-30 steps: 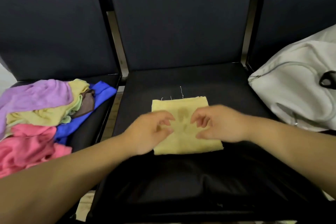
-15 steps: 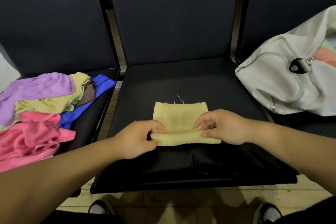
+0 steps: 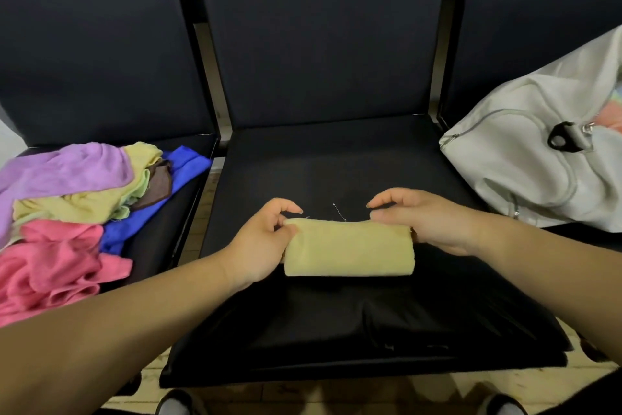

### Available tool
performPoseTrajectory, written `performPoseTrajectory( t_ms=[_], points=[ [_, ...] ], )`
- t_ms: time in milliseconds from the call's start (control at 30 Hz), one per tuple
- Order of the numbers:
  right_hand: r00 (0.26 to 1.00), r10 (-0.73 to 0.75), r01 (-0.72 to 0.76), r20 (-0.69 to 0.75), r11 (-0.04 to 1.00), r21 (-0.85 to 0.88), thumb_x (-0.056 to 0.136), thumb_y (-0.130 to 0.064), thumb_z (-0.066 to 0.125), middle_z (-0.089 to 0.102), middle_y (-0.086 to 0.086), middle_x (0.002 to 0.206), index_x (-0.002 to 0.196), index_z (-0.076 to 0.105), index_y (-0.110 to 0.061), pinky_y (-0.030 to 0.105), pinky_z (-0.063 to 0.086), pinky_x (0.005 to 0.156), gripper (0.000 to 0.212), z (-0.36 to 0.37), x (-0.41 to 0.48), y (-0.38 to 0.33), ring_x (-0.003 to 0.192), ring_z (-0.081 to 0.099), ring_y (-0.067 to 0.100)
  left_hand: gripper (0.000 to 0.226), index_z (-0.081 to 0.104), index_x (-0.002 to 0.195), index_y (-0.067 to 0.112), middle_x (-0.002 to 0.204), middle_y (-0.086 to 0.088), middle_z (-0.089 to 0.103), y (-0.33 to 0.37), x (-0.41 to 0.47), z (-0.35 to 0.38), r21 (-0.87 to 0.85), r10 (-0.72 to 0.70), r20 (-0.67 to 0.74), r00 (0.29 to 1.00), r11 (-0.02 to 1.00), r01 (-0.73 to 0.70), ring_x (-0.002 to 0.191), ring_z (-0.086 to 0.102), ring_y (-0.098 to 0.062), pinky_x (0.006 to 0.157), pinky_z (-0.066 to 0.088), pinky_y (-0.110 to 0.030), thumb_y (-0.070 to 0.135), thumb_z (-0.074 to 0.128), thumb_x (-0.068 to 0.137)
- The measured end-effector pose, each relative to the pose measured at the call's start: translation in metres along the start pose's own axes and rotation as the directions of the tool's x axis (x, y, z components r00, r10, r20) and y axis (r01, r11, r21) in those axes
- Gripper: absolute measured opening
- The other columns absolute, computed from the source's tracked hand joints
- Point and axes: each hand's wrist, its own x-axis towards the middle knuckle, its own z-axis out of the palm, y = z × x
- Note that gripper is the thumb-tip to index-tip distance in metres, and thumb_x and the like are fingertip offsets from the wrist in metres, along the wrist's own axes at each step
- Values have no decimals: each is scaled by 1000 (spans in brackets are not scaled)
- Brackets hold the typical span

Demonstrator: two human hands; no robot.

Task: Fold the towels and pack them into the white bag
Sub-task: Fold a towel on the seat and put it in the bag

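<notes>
White zippered fabric bag (image 3: 525, 172) at 3 o'clock, pink cloth (image 3: 610, 118) showing inside. Pale yellow terry towel (image 3: 350, 248) on middle black chair seat (image 3: 336, 162), folded narrower than half second ago. Left hand (image 3: 262, 243), right hand (image 3: 427, 222) pinch its far corners. Loose coloured towel heap (image 3: 67, 206) at 9 o'clock; seat bare toward 12.

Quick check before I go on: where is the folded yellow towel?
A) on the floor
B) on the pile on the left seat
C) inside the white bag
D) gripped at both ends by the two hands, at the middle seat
D: the left hand and right hand each grip one end of the yellow towel at the middle seat.
</notes>
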Motion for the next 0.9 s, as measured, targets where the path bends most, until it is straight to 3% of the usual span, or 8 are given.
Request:
performPoseTrajectory(
  t_ms=[100,167,300,467,600,767,833,900],
  points=[
    [999,-23,27,24,981,-191,84,-19,81,77,-8,106,120,62,-33,29,53,93,43,-1,11,12,96,72,5,25,54,113,44,106,-1,65,-8,7,5,48,-19,-28,999,999,20,94,68,-17,85,59,-37,22,49,103],
    [997,-64,50,-41,961,-273,83,-19,80,76,-10,102,116,62,-38,27,53,90,42,-1,19,18,90,71,5,23,51,119,39,105,-1,66,-10,10,8,86,-9,-58,998,996,14,91,68,-16,77,57,-30,21,46,105],
    [976,-179,114,-126,907,-406,88,-25,74,71,-13,98,110,63,-40,17,45,72,28,0,33,21,75,62,-2,24,46,120,44,100,-9,66,-16,17,8,151,1,-71,997,989,10,89,69,-26,80,58,-44,24,43,106],
    [984,-146,73,-105,858,-509,88,-30,71,68,-12,89,104,62,-37,22,44,71,20,0,47,22,80,62,4,26,41,122,43,94,-12,67,-15,21,14,293,19,-72,997,956,3,81,66,-29,76,55,-51,25,43,105],
    [983,-176,102,-50,753,-650,83,-39,74,59,-12,91,100,63,-43,18,40,69,20,-6,51,16,82,56,3,23,37,126,36,115,6,52,-7,26,10,591,129,-68,989,804,-64,86,60,-22,76,51,-39,30,43,104],
    [953,-226,300,203,792,-531,84,-45,78,46,-27,136,96,73,-59,9,29,103,19,0,55,5,126,42,-13,18,49,121,31,131,8,35,-11,25,0,768,255,179,950,567,-297,75,59,-28,65,50,-39,34,40,105],
    [944,-167,309,285,753,-582,86,-41,78,50,-22,137,100,75,-52,5,30,102,18,4,57,2,124,47,-10,20,55,111,34,124,17,37,-13,25,-3,723,268,231,936,597,-349,84,58,-23,67,46,-33,33,36,104],
    [943,-94,284,319,730,-622,86,-40,78,60,-22,125,102,77,-47,13,39,104,17,4,56,-1,113,56,-5,21,56,114,40,119,26,36,-15,26,-8,644,196,248,949,699,-312,94,56,-13,77,47,-28,43,37,105]
  ],
)
